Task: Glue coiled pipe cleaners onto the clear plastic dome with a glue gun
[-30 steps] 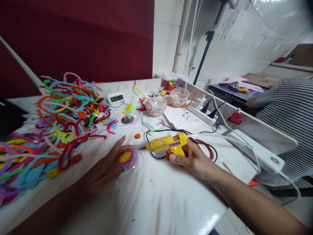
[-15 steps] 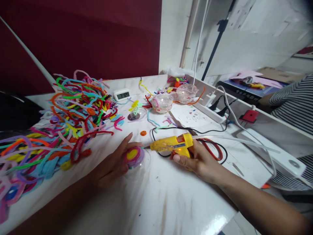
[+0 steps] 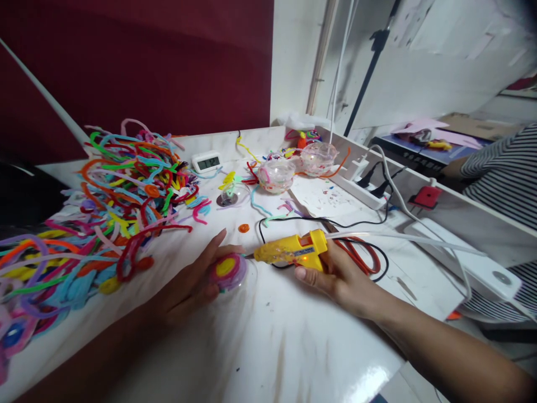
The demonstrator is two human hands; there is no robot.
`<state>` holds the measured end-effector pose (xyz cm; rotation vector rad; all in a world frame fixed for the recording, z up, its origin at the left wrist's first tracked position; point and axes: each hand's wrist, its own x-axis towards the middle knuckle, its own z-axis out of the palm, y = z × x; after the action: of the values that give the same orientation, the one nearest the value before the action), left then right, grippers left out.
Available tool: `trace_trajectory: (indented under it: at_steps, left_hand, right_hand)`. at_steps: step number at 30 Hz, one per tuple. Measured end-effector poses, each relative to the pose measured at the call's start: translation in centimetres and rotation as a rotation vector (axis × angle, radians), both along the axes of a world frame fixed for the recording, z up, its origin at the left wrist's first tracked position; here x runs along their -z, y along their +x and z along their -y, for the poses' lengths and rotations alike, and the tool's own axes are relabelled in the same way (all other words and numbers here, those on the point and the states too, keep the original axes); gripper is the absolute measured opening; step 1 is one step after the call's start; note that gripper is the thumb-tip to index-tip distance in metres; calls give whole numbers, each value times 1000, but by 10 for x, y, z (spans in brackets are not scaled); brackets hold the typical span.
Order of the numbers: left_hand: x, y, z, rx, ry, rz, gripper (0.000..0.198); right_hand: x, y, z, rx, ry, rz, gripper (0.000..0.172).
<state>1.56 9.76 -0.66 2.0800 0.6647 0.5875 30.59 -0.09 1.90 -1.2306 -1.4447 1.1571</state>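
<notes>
Disc of coiled fuzzy pipe cleaner (image 3: 229,270) – yellow centre, magenta ring, purple outer ring – sits between the two hands, right up against the left one. Left hand (image 3: 197,282) is closed on the disc's left side, one finger stretched along the top edge, others lower down by the near edge. Can't tell how the fingers meet its underside. Clear rounded plastic edge (image 3: 254,274) shows just right of the disc.

Right hand (image 3: 335,274) is wrapped round the grip of a yellow plastic glue gun (image 3: 289,251), thumb on the near side. Gun lies about level, nozzle aimed left at the disc's upper right edge, close to the left fingertip. Can't tell if nozzle touches. Small orange light glows on the gun body; translucent glue stick (image 3: 377,237) runs out of its back end to the right. Hands are apart, gun body filling most of the gap.

Small round orange disc (image 3: 244,228) lies on the white marbled table (image 3: 268,347) just beyond the left hand. Big heap of multicoloured pipe cleaners (image 3: 134,184) to the left, well past the wrist. Two clear plastic bowls with coloured bits (image 3: 277,178) stand farther back, beyond the gun. Thin black cable (image 3: 356,226) loops behind and under the gun.
</notes>
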Motion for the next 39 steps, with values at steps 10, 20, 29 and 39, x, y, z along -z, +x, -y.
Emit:
trace_trajectory:
  at_steps: [10,20,29,39]
  left_hand:
    - [-1,0,1,12,3,-21,70]
    - [-6,-1,-1,23,43,-45,68]
    - [-2,1,-3,18,120,-37,68]
    - [-2,6,2,34,258,-125,68]
  right_hand:
    - [-7,0,2,-30,21,-10,25]
    - [-9,4,5,-7,2,16,26]
    - [-22,21,2,-181,-267,0,30]
    - [-16,27,2,-96,-178,402,32]
